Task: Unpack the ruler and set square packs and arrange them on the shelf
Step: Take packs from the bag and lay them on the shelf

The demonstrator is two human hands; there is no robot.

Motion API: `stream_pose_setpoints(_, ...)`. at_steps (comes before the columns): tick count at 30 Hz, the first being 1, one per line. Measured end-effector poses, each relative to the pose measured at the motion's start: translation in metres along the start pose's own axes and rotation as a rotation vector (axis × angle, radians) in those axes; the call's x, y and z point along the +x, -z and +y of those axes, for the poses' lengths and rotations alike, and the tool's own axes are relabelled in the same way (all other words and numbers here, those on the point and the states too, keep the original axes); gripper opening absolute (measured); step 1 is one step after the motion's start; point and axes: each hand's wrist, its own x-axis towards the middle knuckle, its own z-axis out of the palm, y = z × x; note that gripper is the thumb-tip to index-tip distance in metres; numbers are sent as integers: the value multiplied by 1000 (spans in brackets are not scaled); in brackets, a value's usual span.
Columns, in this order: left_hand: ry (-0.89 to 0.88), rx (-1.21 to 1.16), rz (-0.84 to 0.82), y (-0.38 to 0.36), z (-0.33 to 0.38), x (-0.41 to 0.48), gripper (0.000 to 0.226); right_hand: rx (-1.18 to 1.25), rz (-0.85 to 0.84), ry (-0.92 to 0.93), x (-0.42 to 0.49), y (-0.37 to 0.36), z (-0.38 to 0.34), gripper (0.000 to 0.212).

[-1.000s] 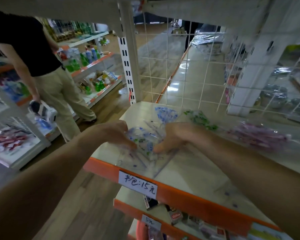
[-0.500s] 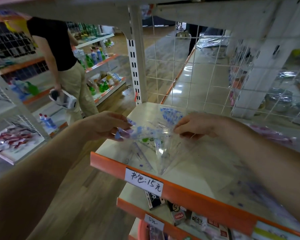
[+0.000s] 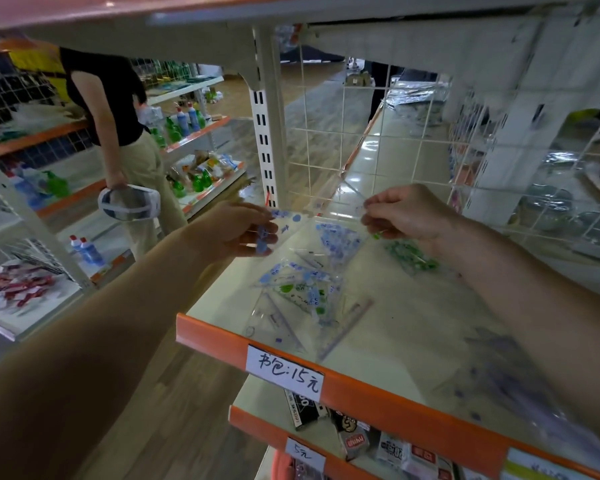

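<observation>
Both forearms reach in over the shelf's (image 3: 414, 327) front edge. The left hand (image 3: 234, 230) and right hand (image 3: 407, 213), fingers curled, each pinch one end of a clear blue-printed pack (image 3: 291, 218), held stretched above the shelf. More packs (image 3: 300, 299) lie near the front-left corner.

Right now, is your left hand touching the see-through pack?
Touching. The head view shows the left hand pinching the blue-dotted edge of the clear pack.

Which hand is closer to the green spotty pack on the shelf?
Right. The right hand hovers just above the green spotty pack; the left hand is well off to its left.
</observation>
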Motion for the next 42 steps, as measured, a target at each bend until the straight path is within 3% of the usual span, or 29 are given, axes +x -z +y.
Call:
stream_pose_setpoints(6,94,-48,76,-34,1,29,9,15,86,-70,-1,10,15,12)
stream_pose_setpoints(12,79,-86,143,-62,-6,59,14,55,152,-139,0,18,27,19)
stream_pose_setpoints(17,148,-69,-60,-61,-6,63,11,-32,146,-169,4,18,33,19)
stream_pose_setpoints(21,104,149,-1,-44,-4,57,6,13,114,-178,12,6,33,15)
stream_pose_setpoints(24,83,298,63,-26,-4,47,20,16,74,-164,20,-7,31,7)
stream_pose_setpoints(28,62,520,-40,-8,-14,28,19,-90,-17,-142,20,-13,24,5)
stream_pose_setpoints(32,1,707,-117,-19,-20,16,13,-178,-210,-182,1,5,15,6)
stream_pose_setpoints(35,-92,828,-124,-40,-17,14,16,-391,-282,-148,-17,33,11,8)
stream_pose_setpoints(37,-152,982,-168,-55,-15,10,25,-490,-322,-127,-34,56,10,13)
stream_pose_setpoints(42,-215,1314,-331,-77,-20,0,65,-447,-461,-201,-88,120,35,25)
